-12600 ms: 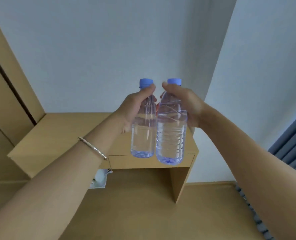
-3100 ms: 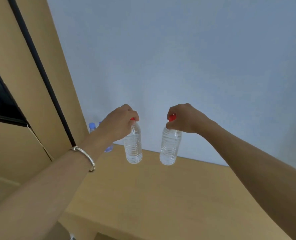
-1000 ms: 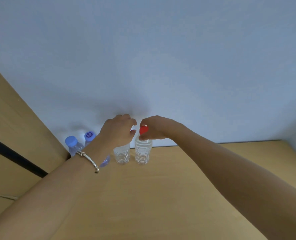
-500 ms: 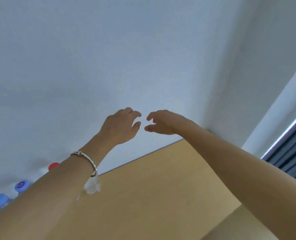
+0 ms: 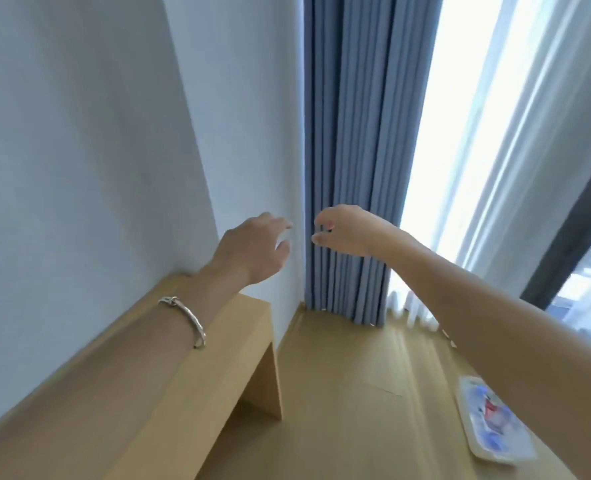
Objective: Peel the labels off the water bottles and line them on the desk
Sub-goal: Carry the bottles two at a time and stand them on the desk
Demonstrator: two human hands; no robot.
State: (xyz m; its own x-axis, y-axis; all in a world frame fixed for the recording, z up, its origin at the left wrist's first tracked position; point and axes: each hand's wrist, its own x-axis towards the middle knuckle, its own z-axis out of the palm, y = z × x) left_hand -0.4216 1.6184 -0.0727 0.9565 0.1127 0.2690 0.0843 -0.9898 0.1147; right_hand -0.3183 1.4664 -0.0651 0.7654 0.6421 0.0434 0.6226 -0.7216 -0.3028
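Note:
My left hand [image 5: 256, 249] floats in the air past the right end of the wooden desk [image 5: 197, 386], fingers spread, holding nothing. My right hand [image 5: 346, 230] hovers beside it in front of the curtain, fingers loosely curled and apart, also empty. No water bottle standing on the desk is in view; that part of the desk lies outside the picture. A clear plastic pack [image 5: 491, 420] holding what looks like bottles with blue and red caps lies on the floor at the lower right, blurred.
A white wall [image 5: 79, 168] runs behind the desk. Blue-grey curtains [image 5: 353, 150] hang in the corner, with a sheer white curtain [image 5: 495, 150] and bright window to their right. Wooden floor [image 5: 349, 393] stretches between the desk's end and the pack.
Both hands have let go of the red-capped bottles, which now stand out of view on the desk. My view has swung right, from the wall and desk to the curtains and floor.

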